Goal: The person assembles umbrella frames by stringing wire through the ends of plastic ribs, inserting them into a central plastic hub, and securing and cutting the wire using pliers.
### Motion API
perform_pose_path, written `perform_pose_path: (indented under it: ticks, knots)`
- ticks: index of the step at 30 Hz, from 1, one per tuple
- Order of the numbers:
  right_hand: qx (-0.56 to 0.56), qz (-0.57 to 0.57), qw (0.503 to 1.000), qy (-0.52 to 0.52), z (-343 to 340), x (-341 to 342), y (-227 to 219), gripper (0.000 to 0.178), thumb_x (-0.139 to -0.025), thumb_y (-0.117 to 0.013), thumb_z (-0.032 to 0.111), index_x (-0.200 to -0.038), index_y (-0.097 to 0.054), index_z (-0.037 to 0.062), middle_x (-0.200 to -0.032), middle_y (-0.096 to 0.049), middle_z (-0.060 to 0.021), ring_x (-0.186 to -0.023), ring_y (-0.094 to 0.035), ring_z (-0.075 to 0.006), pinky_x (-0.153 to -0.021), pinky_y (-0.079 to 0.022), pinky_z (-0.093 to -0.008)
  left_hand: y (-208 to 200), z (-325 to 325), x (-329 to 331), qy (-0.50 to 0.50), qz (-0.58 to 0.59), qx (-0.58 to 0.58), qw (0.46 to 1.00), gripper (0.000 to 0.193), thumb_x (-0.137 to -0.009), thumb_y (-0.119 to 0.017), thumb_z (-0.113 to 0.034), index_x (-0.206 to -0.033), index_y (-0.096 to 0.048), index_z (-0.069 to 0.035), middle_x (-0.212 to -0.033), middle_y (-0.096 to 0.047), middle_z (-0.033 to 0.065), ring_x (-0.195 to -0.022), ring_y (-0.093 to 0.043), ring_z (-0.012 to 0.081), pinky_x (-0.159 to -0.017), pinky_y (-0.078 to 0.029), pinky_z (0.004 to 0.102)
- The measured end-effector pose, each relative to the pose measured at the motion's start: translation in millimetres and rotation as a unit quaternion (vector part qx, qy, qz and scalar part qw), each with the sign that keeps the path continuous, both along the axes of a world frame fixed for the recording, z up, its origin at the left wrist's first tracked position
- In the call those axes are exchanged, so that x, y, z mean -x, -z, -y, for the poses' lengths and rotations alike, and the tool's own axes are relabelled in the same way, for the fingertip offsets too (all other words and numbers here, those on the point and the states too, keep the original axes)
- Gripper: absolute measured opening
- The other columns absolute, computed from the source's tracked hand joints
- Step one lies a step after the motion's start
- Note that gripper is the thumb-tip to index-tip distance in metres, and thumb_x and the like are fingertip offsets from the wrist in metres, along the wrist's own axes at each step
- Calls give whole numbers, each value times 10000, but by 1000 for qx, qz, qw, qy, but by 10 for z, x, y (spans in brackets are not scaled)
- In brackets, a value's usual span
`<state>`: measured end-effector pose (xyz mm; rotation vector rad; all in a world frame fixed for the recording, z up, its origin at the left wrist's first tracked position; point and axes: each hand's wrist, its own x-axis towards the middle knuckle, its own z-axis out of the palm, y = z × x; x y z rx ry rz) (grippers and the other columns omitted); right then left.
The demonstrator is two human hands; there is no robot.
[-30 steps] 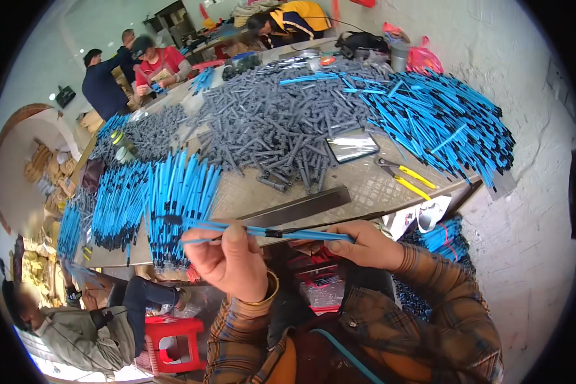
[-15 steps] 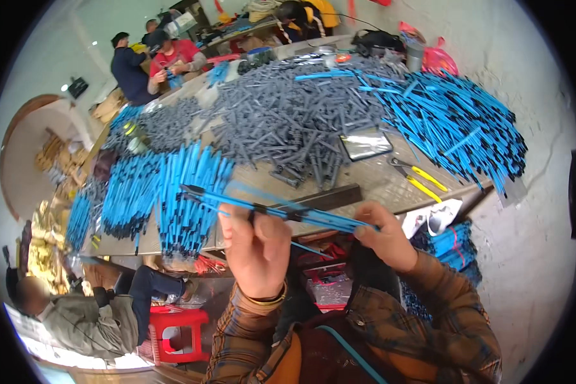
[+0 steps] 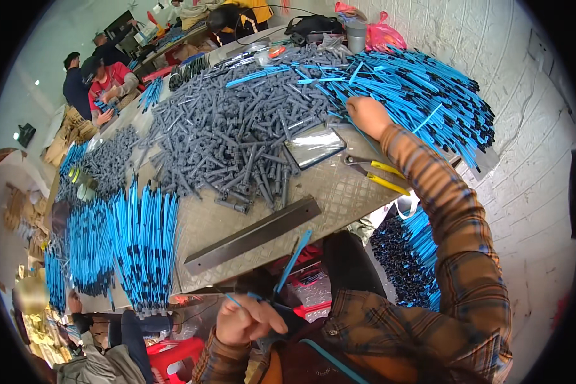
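Note:
My left hand (image 3: 246, 318) is low in front of my body, its fingers curled round a slim blue strip with black parts (image 3: 294, 261), which tilts up past the table's near edge. My right hand (image 3: 368, 116) reaches far across the table, fingers bent in a pinch at the left border of a big heap of blue and black strips (image 3: 422, 96). What its fingertips grip, if anything, is hidden. Left of that hand spreads a large pile of grey plastic tubes (image 3: 237, 121). A clear flat packet with a dark edge (image 3: 315, 148) lies between the tubes and yellow-handled pliers (image 3: 387, 178).
A dark metal bar (image 3: 253, 235) lies along the table's near edge. Blue strips stand in bundles (image 3: 144, 246) at the left; more lie stacked below the table (image 3: 406, 256). A red stool (image 3: 173, 361) is at lower left. Other people (image 3: 112, 86) work at the far left.
My right hand has left the strips held before me and reached forward to the blue heap. My left hand has dropped lower and nearer my body. The view has shifted, too.

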<state>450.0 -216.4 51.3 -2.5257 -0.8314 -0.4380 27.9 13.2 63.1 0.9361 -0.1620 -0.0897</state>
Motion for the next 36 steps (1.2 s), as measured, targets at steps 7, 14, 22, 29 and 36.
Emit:
perform_pose_path:
  ticks: [7,14,22,29,36]
  knots:
    - [167,194,952,169,-140,-668,-21,154,-811,-475,109,-925,-570,70,-924,-589,-119,-817,-598,-285,-669,-508,-407,505,-423,449,114,-83,-16,990,325,-876,-539,-256,-1039,-592,21,-868,-602,325,-444,-536,210,-380,-347,232]
    - [247,198,910,267,-19,-930,-174,169,-825,-467,155,-941,-573,93,-1015,-565,-85,-913,-575,-256,-687,-492,-409,590,-593,638,188,-136,220,947,362,-897,-493,-222,-1016,-563,112,-777,-617,276,-580,-598,315,-441,-434,357]
    - [209,225,931,197,284,-585,-692,179,-853,-462,197,-856,-590,71,-824,-625,-107,-774,-621,-270,-573,-473,-406,472,-243,270,39,-67,150,986,327,-905,-485,-186,-1186,-510,-20,-1099,-546,303,-946,-595,374,-822,-466,434]
    - [-87,-54,992,-71,169,575,-1128,297,-930,-446,308,-903,-545,29,-620,-571,-40,-524,-539,-136,-488,-431,-301,301,21,-91,-88,-72,65,991,375,-906,-491,-231,-1250,-446,-90,-1201,-501,256,-1101,-504,368,-905,-419,447]
    - [-75,-176,953,-235,43,1985,-695,268,-890,-504,186,-1118,-559,55,-644,-577,-27,-521,-523,-85,-482,-433,-258,-167,243,-600,-270,-13,103,957,279,-897,-523,-203,-1142,-475,-77,-1076,-582,167,-981,-573,280,-850,-457,387]
